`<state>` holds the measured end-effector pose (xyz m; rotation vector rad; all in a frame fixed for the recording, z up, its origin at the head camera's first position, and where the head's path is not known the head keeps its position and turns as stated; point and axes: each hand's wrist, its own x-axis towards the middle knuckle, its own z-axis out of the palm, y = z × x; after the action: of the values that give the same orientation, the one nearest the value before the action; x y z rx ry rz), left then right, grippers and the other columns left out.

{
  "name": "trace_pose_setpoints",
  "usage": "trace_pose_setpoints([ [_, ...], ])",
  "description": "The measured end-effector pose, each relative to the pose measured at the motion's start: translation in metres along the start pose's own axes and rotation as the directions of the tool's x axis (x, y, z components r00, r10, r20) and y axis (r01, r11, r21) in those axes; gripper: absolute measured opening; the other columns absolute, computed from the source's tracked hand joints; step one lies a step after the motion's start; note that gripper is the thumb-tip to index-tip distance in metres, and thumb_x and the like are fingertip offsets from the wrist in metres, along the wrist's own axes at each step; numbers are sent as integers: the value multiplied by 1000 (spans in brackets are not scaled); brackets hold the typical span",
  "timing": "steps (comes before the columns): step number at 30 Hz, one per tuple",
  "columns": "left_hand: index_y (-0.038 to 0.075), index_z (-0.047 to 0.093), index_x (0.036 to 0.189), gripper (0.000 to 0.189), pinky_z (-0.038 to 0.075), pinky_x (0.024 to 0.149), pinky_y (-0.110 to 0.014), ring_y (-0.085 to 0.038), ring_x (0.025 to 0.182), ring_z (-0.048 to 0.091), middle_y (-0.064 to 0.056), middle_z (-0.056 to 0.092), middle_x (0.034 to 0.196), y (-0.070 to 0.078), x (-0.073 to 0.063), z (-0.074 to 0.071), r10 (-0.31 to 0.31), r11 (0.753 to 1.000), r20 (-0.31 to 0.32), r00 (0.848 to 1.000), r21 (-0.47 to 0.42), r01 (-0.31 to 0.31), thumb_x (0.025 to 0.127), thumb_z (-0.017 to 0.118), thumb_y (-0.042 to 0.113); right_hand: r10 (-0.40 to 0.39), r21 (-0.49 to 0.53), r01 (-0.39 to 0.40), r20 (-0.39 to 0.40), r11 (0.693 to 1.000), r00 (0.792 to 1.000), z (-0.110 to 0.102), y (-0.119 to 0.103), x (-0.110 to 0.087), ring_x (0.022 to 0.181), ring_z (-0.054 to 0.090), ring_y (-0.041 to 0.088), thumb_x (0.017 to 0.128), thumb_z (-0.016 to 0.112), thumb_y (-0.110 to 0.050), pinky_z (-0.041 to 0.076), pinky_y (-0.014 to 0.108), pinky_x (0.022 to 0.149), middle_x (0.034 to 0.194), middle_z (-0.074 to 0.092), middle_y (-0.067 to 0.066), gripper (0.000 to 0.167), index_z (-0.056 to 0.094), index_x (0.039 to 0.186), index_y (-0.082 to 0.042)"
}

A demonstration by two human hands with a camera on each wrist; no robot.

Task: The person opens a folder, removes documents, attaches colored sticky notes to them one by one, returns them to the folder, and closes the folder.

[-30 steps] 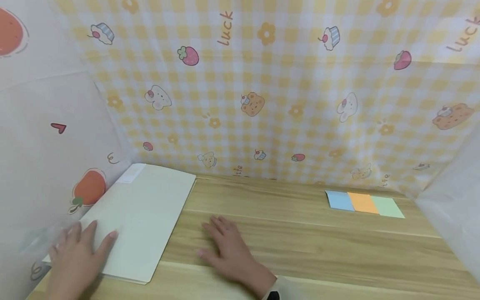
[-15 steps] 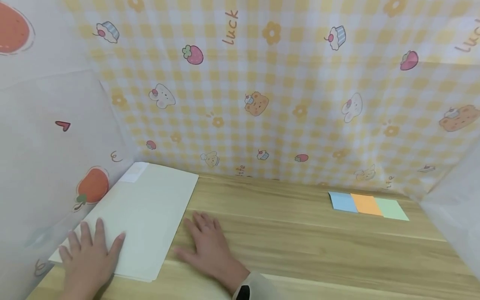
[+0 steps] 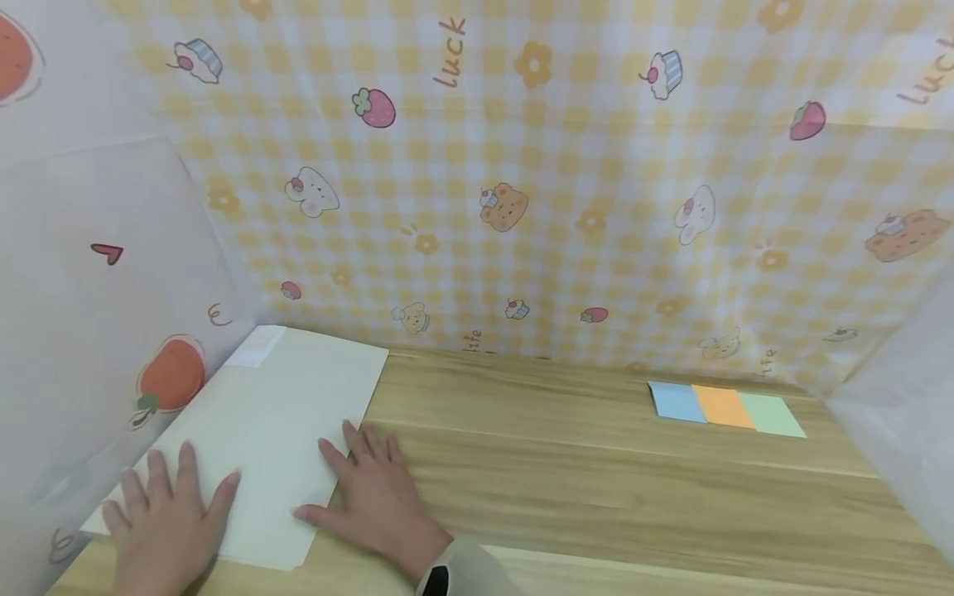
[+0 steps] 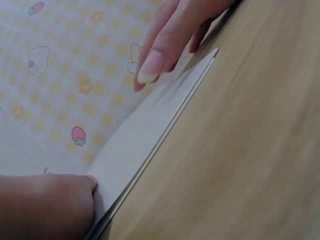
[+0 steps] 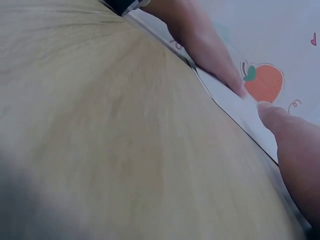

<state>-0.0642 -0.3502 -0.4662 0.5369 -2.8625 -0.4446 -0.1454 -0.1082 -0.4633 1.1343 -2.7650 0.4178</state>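
Observation:
A thin white stack of large card-like sheets, with a small pale rectangle at its far left corner, lies flat on the wooden table's left side. My left hand rests on its near left part, fingers spread. My right hand is at the stack's right edge, with its thumb and some fingertips over the white surface and the rest over the wood. In the left wrist view, the layered edge of the sheets runs between the two hands. The right wrist view shows the right thumb over the sheets.
Blue, orange and green paper squares lie in a row at the table's back right. A yellow checked cloth hangs behind the wooden table, and white cloth walls stand at both sides.
My right hand has moved left across the table, from bare wood to the right edge of the white stack. My left hand stays on the stack, its fingers slightly more spread.

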Motion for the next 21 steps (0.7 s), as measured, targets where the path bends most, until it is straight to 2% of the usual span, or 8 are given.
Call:
trace_pose_setpoints([
  [6,-11,3,156,90,-10,107,-84,-70,139,-20,-48,-13,153,2,0,3,8,1000,-7,1000,-7,-8,105,31,57,-72,-80,72,6,994,997,3,-8,5,155,29,23,91,27,-84,37,48,121,167,30,-1,80,29,158,-40],
  [11,-10,0,156,91,-12,107,-84,-69,140,-22,-47,-15,153,3,-1,4,5,1000,1,1000,-9,-5,105,31,58,-113,-105,120,69,987,991,3,-10,4,157,25,18,93,25,-83,32,51,123,169,25,-7,75,23,158,-46],
  [17,-10,-1,156,91,-13,107,-83,-68,139,-24,-47,-17,153,3,0,3,1,1000,9,1000,-10,0,105,31,58,-191,-149,213,148,966,970,2,-10,4,160,11,16,91,24,-85,20,49,128,171,10,-11,77,10,158,-50],
  [21,-11,-3,155,93,-13,107,-83,-69,138,-24,-47,-18,152,3,-1,3,-17,1000,34,999,-7,17,104,30,60,-236,-169,267,183,949,955,1,-9,1,160,7,14,88,28,-88,14,45,130,171,1,-13,83,3,157,-51],
])
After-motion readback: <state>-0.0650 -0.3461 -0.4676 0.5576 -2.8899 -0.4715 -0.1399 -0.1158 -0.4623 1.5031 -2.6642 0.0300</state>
